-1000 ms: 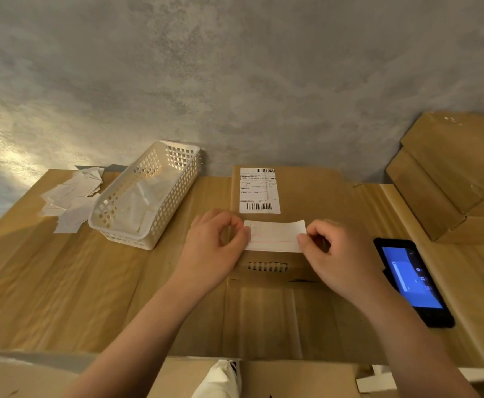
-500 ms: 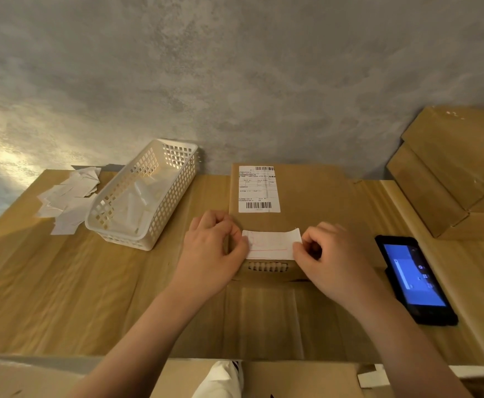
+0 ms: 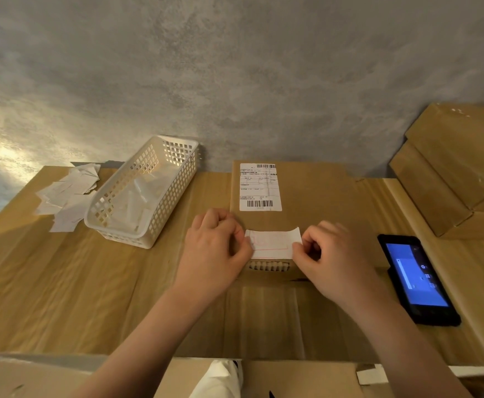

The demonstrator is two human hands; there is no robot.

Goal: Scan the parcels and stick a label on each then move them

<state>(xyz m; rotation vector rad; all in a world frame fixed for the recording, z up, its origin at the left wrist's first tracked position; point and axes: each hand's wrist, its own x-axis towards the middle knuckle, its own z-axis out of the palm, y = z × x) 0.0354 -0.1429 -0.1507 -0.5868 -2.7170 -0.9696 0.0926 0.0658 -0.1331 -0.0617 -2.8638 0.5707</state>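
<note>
A small white label (image 3: 272,243) is stretched over the near edge of a cardboard parcel (image 3: 307,196) at frame centre, left hand (image 3: 212,251) and right hand (image 3: 332,259) pinching its ends. Lowering it flat, then smoothing outward, should avoid creases.

Both ends of the small white label (image 3: 272,243) are covered by the fingers that pinch it: the left hand (image 3: 213,248) hides its left end, the right hand (image 3: 331,259) its right end. The faint red print on it is too pale to read. The text on the shipping label (image 3: 259,186) on the parcel (image 3: 315,196) is too small to make out. The hands hide the parcel's near corners. At the right edge of the frame, the stacked cardboard boxes (image 3: 450,173) are cut off. The phone (image 3: 417,278) screen's icons are too small to read. At the bottom edge, a white object (image 3: 220,379) is cropped and cannot be identified. The basket (image 3: 174,193) holds pale sheets, blurred behind its lattice.
</note>
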